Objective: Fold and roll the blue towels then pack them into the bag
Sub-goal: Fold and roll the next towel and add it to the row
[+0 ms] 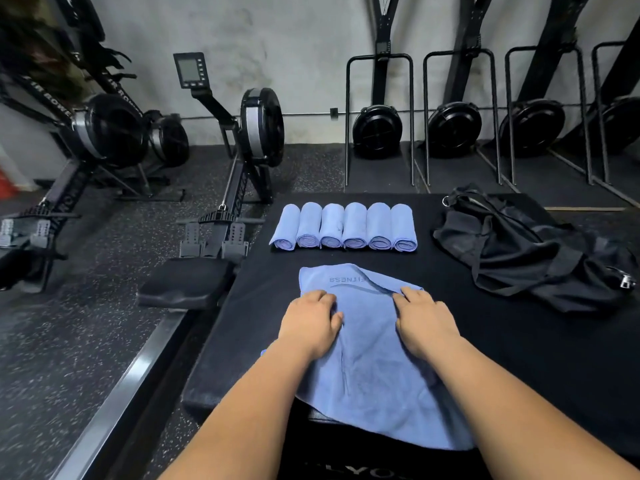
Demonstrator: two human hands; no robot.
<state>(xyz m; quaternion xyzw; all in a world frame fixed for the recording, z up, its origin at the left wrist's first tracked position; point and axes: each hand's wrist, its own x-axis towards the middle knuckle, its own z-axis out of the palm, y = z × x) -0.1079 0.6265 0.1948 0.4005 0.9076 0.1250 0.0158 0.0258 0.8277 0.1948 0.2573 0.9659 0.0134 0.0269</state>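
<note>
Left hand: palm-down on towel, fingers curled; a pinch could not be told. Right hand: pressed flat, fingers nearly straight, holding nothing. Towel: light blue, creased, dark lettering at 12 o'clock, spread on black mat. Six rolled towels sat at 12 o'clock; a crumpled black bag at 2 o'clock.

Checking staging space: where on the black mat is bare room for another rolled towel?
Widest bare mat lies right of the flat towel, nearer than the black bag. A narrower strip runs between flat towel and rolled-towel row. Row-to-bag gap is tight.
</note>
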